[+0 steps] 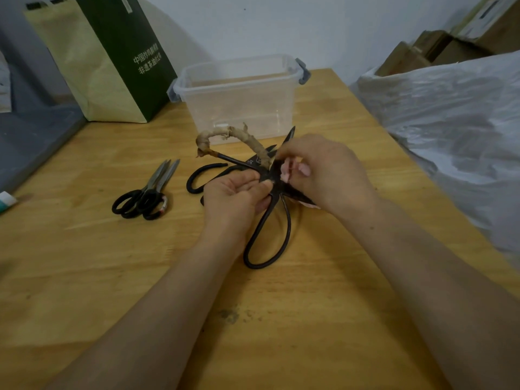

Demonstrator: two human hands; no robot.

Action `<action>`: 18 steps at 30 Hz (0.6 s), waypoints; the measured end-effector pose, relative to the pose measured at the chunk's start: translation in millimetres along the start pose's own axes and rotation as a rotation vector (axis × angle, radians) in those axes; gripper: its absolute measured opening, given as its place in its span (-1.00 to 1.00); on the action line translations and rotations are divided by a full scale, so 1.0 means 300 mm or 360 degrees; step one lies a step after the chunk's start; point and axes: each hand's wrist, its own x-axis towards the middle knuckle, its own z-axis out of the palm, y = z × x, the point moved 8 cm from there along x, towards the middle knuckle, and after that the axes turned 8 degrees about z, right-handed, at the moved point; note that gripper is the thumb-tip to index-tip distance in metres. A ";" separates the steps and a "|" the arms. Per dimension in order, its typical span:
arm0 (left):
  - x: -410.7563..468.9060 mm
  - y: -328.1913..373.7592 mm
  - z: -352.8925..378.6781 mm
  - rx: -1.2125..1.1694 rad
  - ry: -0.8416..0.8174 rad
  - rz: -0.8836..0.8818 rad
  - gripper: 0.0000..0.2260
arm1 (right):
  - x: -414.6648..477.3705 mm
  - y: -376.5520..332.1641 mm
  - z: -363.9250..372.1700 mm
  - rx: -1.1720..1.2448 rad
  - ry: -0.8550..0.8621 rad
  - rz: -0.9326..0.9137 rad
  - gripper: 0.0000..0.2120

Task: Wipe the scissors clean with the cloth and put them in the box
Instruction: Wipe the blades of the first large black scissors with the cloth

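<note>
Here we are holding a pair of dark iron scissors point(268, 240) just above the tabletop point(281, 319), in front of the box point(239, 94). Our left hand point(236, 192) is gripping them near the pivot, with the fingers curled in and the thumb pressing on the metal. Their long loop handle is hanging down toward us and one pointed blade is aiming up at the box's front wall. Our right hand point(323, 173) is closing its fingers round a pink cloth point(285, 171) and pressing it against the blades beside the pivot; only small bits of the cloth are showing between the fingers and under the wrist. The box, clear plastic with grey latches and no lid on it, is standing at the far side of the tabletop. Just behind our hands a second dark pair, the wrapped-handle scissors point(225, 136), is arching one rag-bound handle upward; we cannot tell whether it is touching the pair we are holding. To the left, well apart, the black-handled scissors point(146, 195) are lying closed with their blades pointing away from us. A green and tan paper bag point(112, 57) is standing at the back left, and a white plastic sack point(450, 114) is bulging along the right edge, with cardboard boxes point(450, 46) behind it.
</note>
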 end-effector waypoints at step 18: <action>0.002 -0.002 0.004 0.0001 -0.0152 0.0007 -0.78 | -0.010 -0.041 0.042 0.0196 -0.0292 -0.0166 -0.73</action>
